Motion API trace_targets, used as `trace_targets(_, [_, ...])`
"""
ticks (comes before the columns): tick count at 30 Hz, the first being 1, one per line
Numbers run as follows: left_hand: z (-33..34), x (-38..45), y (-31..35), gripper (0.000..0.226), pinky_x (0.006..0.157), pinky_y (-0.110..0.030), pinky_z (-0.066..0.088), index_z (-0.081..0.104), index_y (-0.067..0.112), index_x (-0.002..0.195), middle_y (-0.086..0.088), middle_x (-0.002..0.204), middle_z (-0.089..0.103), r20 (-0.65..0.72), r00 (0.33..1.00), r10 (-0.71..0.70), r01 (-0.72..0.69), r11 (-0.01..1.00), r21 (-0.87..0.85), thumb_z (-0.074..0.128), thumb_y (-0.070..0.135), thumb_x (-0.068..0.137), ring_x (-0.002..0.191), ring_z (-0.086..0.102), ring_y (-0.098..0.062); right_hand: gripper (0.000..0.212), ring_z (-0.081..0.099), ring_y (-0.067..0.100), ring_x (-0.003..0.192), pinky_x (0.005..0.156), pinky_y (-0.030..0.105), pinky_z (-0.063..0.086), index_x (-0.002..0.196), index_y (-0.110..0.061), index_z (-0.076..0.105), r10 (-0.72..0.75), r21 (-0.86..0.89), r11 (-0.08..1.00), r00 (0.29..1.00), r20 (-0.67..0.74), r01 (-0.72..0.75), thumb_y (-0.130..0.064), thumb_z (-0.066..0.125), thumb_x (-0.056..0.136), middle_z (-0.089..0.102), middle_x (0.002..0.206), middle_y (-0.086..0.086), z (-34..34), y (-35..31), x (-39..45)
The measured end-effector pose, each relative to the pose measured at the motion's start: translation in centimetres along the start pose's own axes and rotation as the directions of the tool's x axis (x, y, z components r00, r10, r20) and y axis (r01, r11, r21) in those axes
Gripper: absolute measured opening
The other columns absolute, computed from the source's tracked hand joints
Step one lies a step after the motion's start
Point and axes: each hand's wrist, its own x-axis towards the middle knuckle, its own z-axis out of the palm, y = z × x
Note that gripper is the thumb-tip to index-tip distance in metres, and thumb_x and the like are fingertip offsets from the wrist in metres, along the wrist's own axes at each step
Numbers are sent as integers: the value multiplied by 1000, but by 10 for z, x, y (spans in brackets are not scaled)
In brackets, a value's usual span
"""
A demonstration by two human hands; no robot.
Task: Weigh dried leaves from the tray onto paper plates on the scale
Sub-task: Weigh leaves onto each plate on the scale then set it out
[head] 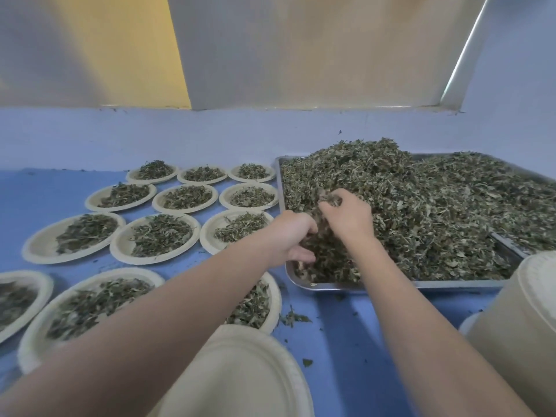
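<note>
Both our hands are in the near left corner of the tray [391, 286], in the leaves [421, 206]. The left hand [290, 237] has its fingers curled into the heap from the side, and the right hand [349, 213] closes on a bunch from above; together they gather one handful.

We judge that the main risk is spilling. The handful is loose and light, so when we lift it over the tray rim, crumbs may fall on the table [337, 341], where some bits lie already, or on the full plates [159, 239] just beside the tray. That would change portions already weighed. Our left forearm also passes low over the nearest full plate and could brush it.

The empty plate [240, 371] waits close to us; we cannot see the scale.

The table is blue, against a pale wall with a window above.
</note>
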Motion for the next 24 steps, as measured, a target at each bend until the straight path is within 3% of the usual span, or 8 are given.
trace_targets(3, [-1, -7, 0, 54, 85, -48, 51, 21, 12, 146, -32, 145, 27, 31, 998, -52, 58, 971, -230, 45, 15, 97, 116, 50, -50, 40, 57, 14, 53, 50, 20, 40, 130, -22, 53, 160, 301, 941, 987, 1, -153, -35, 53, 91, 66, 81, 1, -6, -1, -9])
trace_targets(6, [0, -13, 2, 58, 84, -58, 46, 18, 12, 147, -35, 147, 22, 30, 994, -106, 109, 894, -434, 42, 32, 99, 129, 34, -54, 34, 50, 12, 44, 40, 21, 39, 124, -18, 54, 296, 690, 636, 935, 194, -345, -30, 54, 92, 63, 86, 4, -23, -15, -22])
trace_targets(9, [-1, -30, 7, 54, 90, -63, 40, 31, 1, 138, -32, 146, 26, 59, 991, -119, 131, 804, -580, 34, 38, 99, 131, 32, -53, 11, 50, 9, 40, 35, 18, 34, 102, -15, 56, 189, 844, 353, 915, 357, -403, -23, 55, 94, 63, 76, 5, -46, -38, -44])
trace_targets(11, [-6, -47, 9, 49, 82, -62, 43, 45, -10, 104, -32, 131, 42, 64, 994, -92, 111, 757, -644, 28, 36, 99, 122, 41, -53, 5, 51, 9, 38, 33, 18, 32, 94, -16, 55, 89, 865, 303, 916, 391, -399, -21, 54, 94, 62, 64, 2, -59, -55, -65])
trace_targets(13, [-14, -70, 8, 46, 70, -60, 47, 45, -6, 87, -29, 105, 55, 46, 996, -74, 85, 724, -684, 26, 33, 99, 98, 56, -47, 6, 49, 10, 39, 33, 17, 31, 91, -17, 55, 17, 858, 320, 908, 418, -401, -22, 54, 94, 61, 63, 1, -67, -70, -88])
trace_targets(17, [-34, -123, -15, 44, 67, -51, 50, 54, -6, 91, -27, 73, 67, -44, 999, -11, -24, 705, -709, 26, 27, 98, 62, 66, -35, 9, 59, 15, 51, 37, 23, 43, 90, -18, 59, -89, 819, 398, 871, 483, -414, -26, 55, 93, 68, 68, -2, -68, -89, -138])
trace_targets(21, [-56, -165, -50, 40, 85, -51, 50, 55, -5, 109, -27, 96, 64, -169, 985, 17, -125, 750, -650, 29, 23, 99, 87, 64, -39, 19, 61, 13, 56, 40, 22, 42, 106, -21, 59, -193, 764, 539, 831, 522, -355, -28, 57, 88, 65, 82, 0, -56, -87, -181])
trace_targets(24, [-72, -194, -74, 36, 66, -39, 52, 53, -3, 112, -22, 91, 63, -326, 945, 24, -192, 847, -495, 35, 26, 101, 74, 62, -31, 32, 62, 10, 91, 74, 21, 51, 112, -32, 62, -351, 537, 840, 830, 434, 74, -39, 60, 81, 66, 105, -9, -42, -78, -209])
